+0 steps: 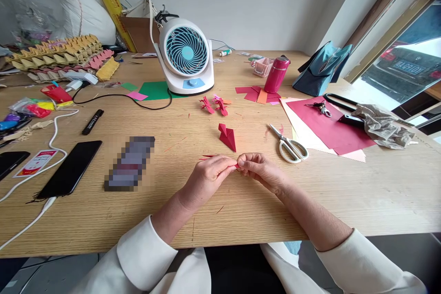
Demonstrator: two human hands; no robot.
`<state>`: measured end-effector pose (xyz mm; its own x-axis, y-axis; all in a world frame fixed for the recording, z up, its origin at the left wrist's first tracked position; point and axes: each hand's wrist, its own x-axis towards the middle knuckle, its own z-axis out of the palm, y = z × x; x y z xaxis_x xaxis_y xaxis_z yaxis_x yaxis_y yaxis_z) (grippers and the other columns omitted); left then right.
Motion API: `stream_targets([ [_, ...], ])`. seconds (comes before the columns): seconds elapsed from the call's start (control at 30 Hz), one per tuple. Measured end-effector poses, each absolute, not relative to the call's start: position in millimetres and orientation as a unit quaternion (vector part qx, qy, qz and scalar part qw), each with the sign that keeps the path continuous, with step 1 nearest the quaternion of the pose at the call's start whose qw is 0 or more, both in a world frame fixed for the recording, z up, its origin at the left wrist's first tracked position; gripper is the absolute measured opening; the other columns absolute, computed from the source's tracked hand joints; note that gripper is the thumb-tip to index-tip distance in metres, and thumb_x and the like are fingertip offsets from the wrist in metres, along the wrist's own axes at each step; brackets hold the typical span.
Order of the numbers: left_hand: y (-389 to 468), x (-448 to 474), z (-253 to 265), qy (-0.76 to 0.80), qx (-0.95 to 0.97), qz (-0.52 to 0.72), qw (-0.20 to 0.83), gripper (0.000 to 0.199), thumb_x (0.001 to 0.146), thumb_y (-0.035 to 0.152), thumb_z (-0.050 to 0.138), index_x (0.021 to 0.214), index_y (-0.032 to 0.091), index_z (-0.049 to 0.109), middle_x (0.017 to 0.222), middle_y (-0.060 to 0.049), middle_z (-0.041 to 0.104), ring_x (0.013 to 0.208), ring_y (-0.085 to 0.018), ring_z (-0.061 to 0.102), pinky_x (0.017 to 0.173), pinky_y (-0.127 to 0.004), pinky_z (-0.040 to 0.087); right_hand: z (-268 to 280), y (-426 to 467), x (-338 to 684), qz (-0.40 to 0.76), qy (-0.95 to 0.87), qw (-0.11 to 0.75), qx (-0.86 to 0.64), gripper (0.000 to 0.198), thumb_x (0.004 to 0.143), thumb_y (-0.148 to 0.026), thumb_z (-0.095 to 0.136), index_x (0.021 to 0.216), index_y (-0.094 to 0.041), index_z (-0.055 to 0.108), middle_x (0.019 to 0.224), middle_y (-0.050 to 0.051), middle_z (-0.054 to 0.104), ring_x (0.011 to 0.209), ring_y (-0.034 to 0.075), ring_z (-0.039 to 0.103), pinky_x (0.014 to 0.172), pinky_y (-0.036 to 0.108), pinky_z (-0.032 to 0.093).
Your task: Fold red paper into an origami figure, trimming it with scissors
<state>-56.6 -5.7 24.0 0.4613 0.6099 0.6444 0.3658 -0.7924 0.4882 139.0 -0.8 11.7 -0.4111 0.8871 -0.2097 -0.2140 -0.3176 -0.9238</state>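
Observation:
My left hand (212, 172) and my right hand (260, 170) meet low over the table, fingers pinched together. Between their fingertips shows a bit of red paper (237, 165); most of it is hidden by the fingers. Thin red paper tips (207, 156) stick out past the left hand's knuckles. Just beyond the hands lies a folded red paper piece (227, 137) with a pointed end. Farther back sit small red paper figures (207, 105) with cut, spread parts. White-handled scissors (291, 147) rest to the right of my right hand, blades slightly apart.
A white fan (188, 55) stands at the back, beside green paper (155, 91). On the right are a pink bottle (276, 76), red sheets (330, 124), crumpled paper (382, 124) and a blue bag (320, 71). Phones (70, 170), a cable and a black marker (92, 122) lie left.

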Motion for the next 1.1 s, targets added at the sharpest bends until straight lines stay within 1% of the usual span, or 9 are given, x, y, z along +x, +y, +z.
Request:
stream_targets([
  [0.17, -3.5, -58.2, 22.6, 0.280, 0.836, 0.446, 0.153, 0.011, 0.092, 0.010, 0.062, 0.095, 0.018, 0.070, 0.089, -0.002, 0.076, 0.085, -0.014, 0.072, 0.081, -0.025, 0.056, 9.3, -0.8, 138.9, 0.754, -0.400, 0.385, -0.352, 0.036, 0.066, -0.046, 0.088, 0.068, -0.016, 0.069, 0.066, -0.002, 0.056, 0.062, 0.008, 0.044, 0.060, 0.022, 0.035],
  [0.27, -1.9, -58.1, 22.4, 0.274, 0.833, 0.452, 0.164, 0.010, 0.092, 0.012, 0.063, 0.093, 0.018, 0.070, 0.087, -0.002, 0.076, 0.084, -0.014, 0.072, 0.079, -0.025, 0.056, 7.6, 0.2, 140.4, 0.764, -0.392, 0.383, -0.340, 0.036, 0.064, -0.045, 0.090, 0.070, -0.016, 0.071, 0.067, -0.002, 0.057, 0.062, 0.007, 0.045, 0.060, 0.020, 0.037],
  [0.47, 0.9, -58.8, 23.9, 0.283, 0.816, 0.455, 0.214, 0.008, 0.090, 0.012, 0.067, 0.091, 0.018, 0.072, 0.087, -0.003, 0.076, 0.079, -0.014, 0.070, 0.072, -0.025, 0.054, 7.5, 2.1, 144.3, 0.768, -0.410, 0.362, -0.332, 0.034, 0.068, -0.046, 0.087, 0.078, -0.016, 0.074, 0.064, -0.002, 0.057, 0.061, 0.008, 0.046, 0.059, 0.021, 0.037],
  [0.63, 0.6, -59.8, 23.2, 0.295, 0.811, 0.444, 0.239, 0.009, 0.089, 0.012, 0.068, 0.091, 0.019, 0.073, 0.087, -0.002, 0.075, 0.078, -0.013, 0.070, 0.071, -0.023, 0.053, 9.7, 1.1, 143.4, 0.768, -0.412, 0.363, -0.329, 0.031, 0.070, -0.042, 0.087, 0.076, -0.016, 0.071, 0.064, -0.002, 0.058, 0.061, 0.008, 0.047, 0.061, 0.021, 0.038],
  [0.7, -0.6, -59.7, 21.7, 0.303, 0.811, 0.439, 0.239, 0.012, 0.088, 0.012, 0.068, 0.095, 0.021, 0.072, 0.088, -0.001, 0.076, 0.077, -0.012, 0.070, 0.072, -0.023, 0.054, 9.9, 0.7, 142.9, 0.771, -0.407, 0.362, -0.329, 0.031, 0.070, -0.042, 0.087, 0.075, -0.016, 0.070, 0.063, -0.003, 0.059, 0.060, 0.008, 0.048, 0.060, 0.021, 0.038],
  [0.8, -2.5, -59.4, 19.8, 0.328, 0.795, 0.436, 0.267, 0.022, 0.087, 0.011, 0.069, 0.105, 0.022, 0.069, 0.096, 0.000, 0.076, 0.081, -0.012, 0.072, 0.076, -0.022, 0.057, 9.7, 0.6, 142.5, 0.775, -0.402, 0.365, -0.323, 0.031, 0.071, -0.043, 0.086, 0.074, -0.017, 0.070, 0.061, -0.003, 0.057, 0.061, 0.009, 0.048, 0.062, 0.021, 0.038],
  [0.87, -2.9, -59.4, 19.6, 0.336, 0.788, 0.432, 0.282, 0.023, 0.087, 0.011, 0.069, 0.107, 0.021, 0.068, 0.097, -0.001, 0.076, 0.083, -0.013, 0.073, 0.077, -0.023, 0.059, 9.8, 0.8, 142.5, 0.776, -0.400, 0.364, -0.326, 0.030, 0.072, -0.043, 0.085, 0.073, -0.017, 0.069, 0.061, -0.003, 0.057, 0.061, 0.009, 0.047, 0.062, 0.022, 0.038],
  [1.0, -0.9, -59.8, 21.0, 0.313, 0.818, 0.424, 0.230, 0.011, 0.089, 0.012, 0.067, 0.096, 0.021, 0.071, 0.088, -0.001, 0.076, 0.076, -0.012, 0.070, 0.072, -0.023, 0.056, 10.1, 1.6, 142.2, 0.774, -0.396, 0.359, -0.340, 0.031, 0.072, -0.043, 0.085, 0.071, -0.016, 0.068, 0.063, -0.002, 0.057, 0.060, 0.008, 0.046, 0.060, 0.021, 0.037],
  [1.1, 1.5, -60.5, 20.3, 0.284, 0.827, 0.438, 0.208, 0.010, 0.092, 0.014, 0.064, 0.094, 0.020, 0.071, 0.090, -0.003, 0.076, 0.081, -0.013, 0.071, 0.076, -0.025, 0.055, 9.4, 1.7, 141.4, 0.774, -0.388, 0.355, -0.352, 0.032, 0.069, -0.042, 0.087, 0.069, -0.016, 0.068, 0.064, -0.003, 0.057, 0.059, 0.007, 0.046, 0.058, 0.020, 0.037],
])
